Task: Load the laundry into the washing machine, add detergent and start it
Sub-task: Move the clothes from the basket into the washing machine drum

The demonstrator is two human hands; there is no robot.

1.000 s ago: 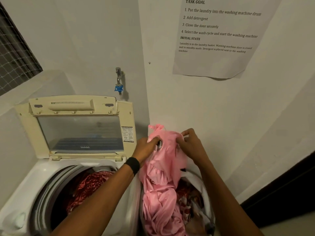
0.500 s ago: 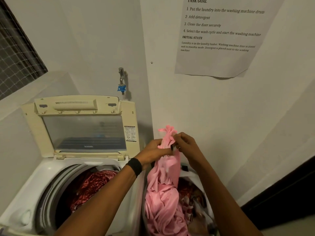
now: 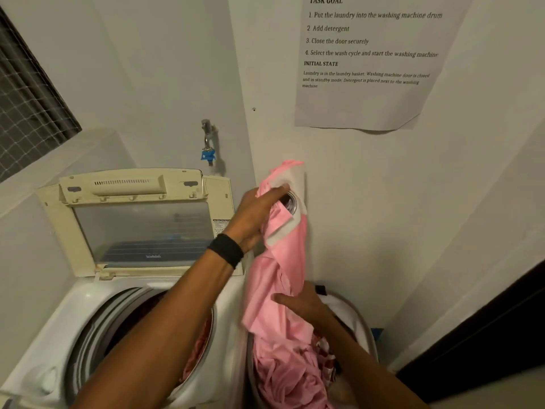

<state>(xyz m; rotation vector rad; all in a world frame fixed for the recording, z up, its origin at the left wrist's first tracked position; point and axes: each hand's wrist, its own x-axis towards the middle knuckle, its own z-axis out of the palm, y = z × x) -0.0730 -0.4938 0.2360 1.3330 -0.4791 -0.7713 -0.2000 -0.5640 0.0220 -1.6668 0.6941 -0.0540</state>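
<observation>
Pale walls (image 3: 165, 69) met in a corner behind one white top-loading washing machine (image 3: 73, 314) and one white-rimmed laundry basket (image 3: 362, 326), which stood just beside it on the right. One long pink cloth with a white band at its top (image 3: 277, 290) hung between the two hands, its upper end lifted against the wall above the basket and its lower folds trailing down into the basket. One round metal eyelet (image 3: 290, 202) showed in the white band. The left hand (image 3: 253, 214) was closed round the cloth's top beside that eyelet, fingers curled into the fabric. The right hand (image 3: 300, 302) took the cloth lower down, thumb laid across its front and the fingers hidden behind it. One black wristband (image 3: 225, 249) circled the left wrist. Under the pink folds lay some red-and-white patterned laundry (image 3: 327, 352) in the basket; how many pieces could not be told. The machine's cream lid with a clear panel (image 3: 132, 184) stood raised, and red patterned fabric (image 3: 200, 343) lay in the open drum. On the wall above were one metal tap with a blue tag (image 3: 208, 143) and one printed paper sheet (image 3: 368, 98) headed "TASK GOAL". One dark meshed window (image 3: 26, 107) was at the far left.
</observation>
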